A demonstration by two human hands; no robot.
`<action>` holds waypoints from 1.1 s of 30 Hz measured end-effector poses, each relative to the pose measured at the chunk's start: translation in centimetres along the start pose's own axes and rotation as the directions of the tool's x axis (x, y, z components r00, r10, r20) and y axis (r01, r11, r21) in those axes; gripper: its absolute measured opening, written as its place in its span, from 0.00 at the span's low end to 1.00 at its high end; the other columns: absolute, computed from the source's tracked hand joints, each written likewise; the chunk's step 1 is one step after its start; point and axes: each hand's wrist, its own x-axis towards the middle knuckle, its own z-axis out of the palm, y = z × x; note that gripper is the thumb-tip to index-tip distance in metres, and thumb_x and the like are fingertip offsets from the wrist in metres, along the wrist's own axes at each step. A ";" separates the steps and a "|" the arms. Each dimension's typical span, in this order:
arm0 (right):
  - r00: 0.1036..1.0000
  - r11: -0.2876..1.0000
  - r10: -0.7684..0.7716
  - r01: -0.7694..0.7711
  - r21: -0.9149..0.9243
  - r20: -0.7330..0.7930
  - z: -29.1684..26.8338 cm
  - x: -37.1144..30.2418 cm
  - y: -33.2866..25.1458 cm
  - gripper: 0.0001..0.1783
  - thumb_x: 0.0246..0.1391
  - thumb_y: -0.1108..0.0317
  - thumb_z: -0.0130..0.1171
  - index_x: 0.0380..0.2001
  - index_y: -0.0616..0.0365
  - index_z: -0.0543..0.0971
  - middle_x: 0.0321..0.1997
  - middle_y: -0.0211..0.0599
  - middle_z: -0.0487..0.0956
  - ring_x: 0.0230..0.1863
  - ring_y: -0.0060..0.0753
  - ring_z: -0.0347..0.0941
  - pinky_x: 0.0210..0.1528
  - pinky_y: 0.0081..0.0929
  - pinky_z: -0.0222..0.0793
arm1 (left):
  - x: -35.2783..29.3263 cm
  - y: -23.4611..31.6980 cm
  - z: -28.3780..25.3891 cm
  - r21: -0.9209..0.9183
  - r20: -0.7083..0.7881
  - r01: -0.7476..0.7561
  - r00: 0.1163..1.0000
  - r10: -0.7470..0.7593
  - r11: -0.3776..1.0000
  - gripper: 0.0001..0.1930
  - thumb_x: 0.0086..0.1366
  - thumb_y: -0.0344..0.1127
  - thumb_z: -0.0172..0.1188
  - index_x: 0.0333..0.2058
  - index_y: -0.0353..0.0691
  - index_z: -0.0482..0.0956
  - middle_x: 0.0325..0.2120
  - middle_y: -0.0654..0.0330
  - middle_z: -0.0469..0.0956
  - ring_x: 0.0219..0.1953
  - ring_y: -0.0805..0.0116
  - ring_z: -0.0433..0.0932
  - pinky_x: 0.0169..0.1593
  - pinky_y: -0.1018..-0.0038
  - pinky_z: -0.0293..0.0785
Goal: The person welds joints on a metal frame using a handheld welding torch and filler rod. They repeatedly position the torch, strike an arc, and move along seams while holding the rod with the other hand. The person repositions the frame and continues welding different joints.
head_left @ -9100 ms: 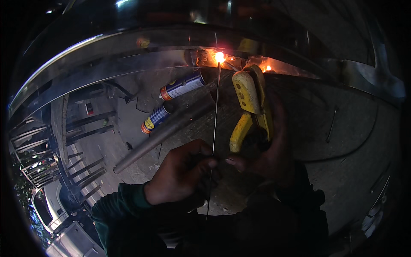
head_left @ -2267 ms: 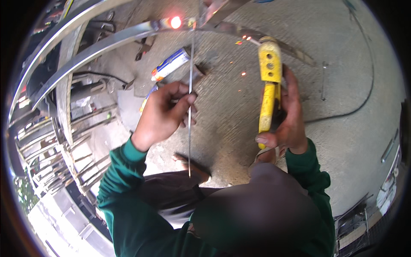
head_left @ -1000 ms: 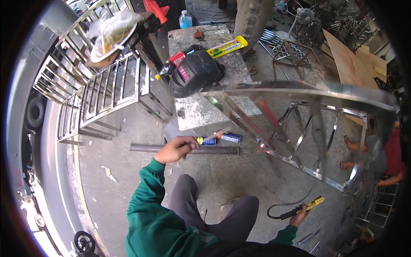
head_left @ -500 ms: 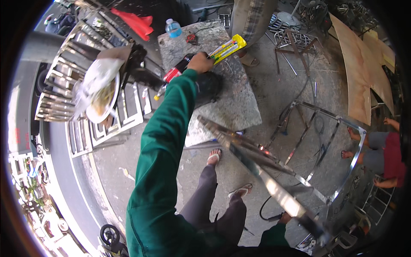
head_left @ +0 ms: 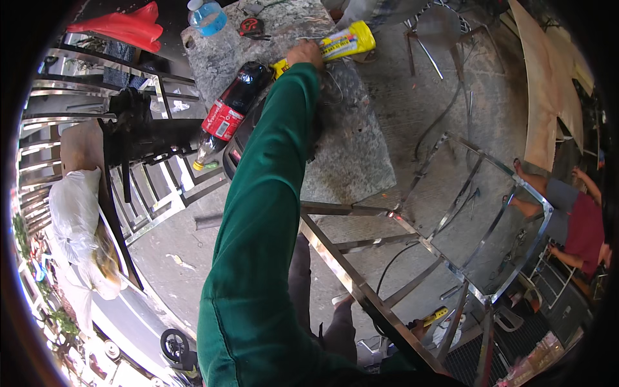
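Observation:
My left hand (head_left: 305,54) reaches across the stone-topped table (head_left: 348,168), fingers closed around a long yellow packet (head_left: 348,44). Beside my wrist a large bottle of dark drink (head_left: 235,106) lies on its side, its yellow cap pointing toward me. A dark rounded object (head_left: 233,155) is mostly covered by my green sleeve. Low in the view, my right hand (head_left: 419,329) is partly hidden behind a square metal tube (head_left: 351,277), close to a yellow object (head_left: 435,316) I cannot make out. Its fingers do not show clearly.
A blue-labelled bottle (head_left: 207,18) and a red-and-black tape measure (head_left: 251,26) sit on the table's far end. A welded metal frame (head_left: 445,227) stands at right, with a person in red (head_left: 583,226) beyond. Bagged food (head_left: 80,226) hangs at left near metal railings (head_left: 151,206).
My view has shifted, so table and bottles appear farther left and larger. The metal tube near me has swung lower and left in view. My left hand still grips the packet.

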 end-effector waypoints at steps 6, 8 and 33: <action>0.950 0.950 -0.311 0.309 0.053 0.040 0.1 -4.6 -3.9 0.34 0.44 0.71 0.55 0.59 0.60 0.65 0.36 0.36 0.73 0.29 0.28 0.70 0.29 0.26 0.68 | 1.4 -1.3 0.8 0.027 0.232 -0.424 0.883 0.407 0.905 0.25 0.58 0.33 0.59 0.56 0.47 0.71 0.54 0.52 0.74 0.52 0.50 0.77 0.52 0.58 0.76; 0.923 0.926 -0.377 0.379 -0.007 0.070 0.0 -5.1 -4.4 0.33 0.44 0.71 0.55 0.58 0.61 0.65 0.36 0.36 0.73 0.30 0.27 0.71 0.28 0.26 0.68 | 2.0 -1.9 0.3 0.076 0.275 -0.528 0.827 0.491 0.846 0.28 0.56 0.29 0.61 0.57 0.53 0.70 0.53 0.53 0.74 0.52 0.52 0.77 0.52 0.58 0.77; 0.977 0.991 -0.087 0.105 0.083 -0.196 -3.8 -1.4 4.8 0.51 0.41 0.73 0.61 0.70 0.51 0.52 0.23 0.36 0.72 0.20 0.31 0.70 0.21 0.31 0.64 | -9.6 12.9 7.9 0.368 0.524 -0.898 0.416 0.744 0.243 0.11 0.63 0.40 0.54 0.37 0.50 0.86 0.41 0.60 0.84 0.43 0.60 0.83 0.42 0.62 0.78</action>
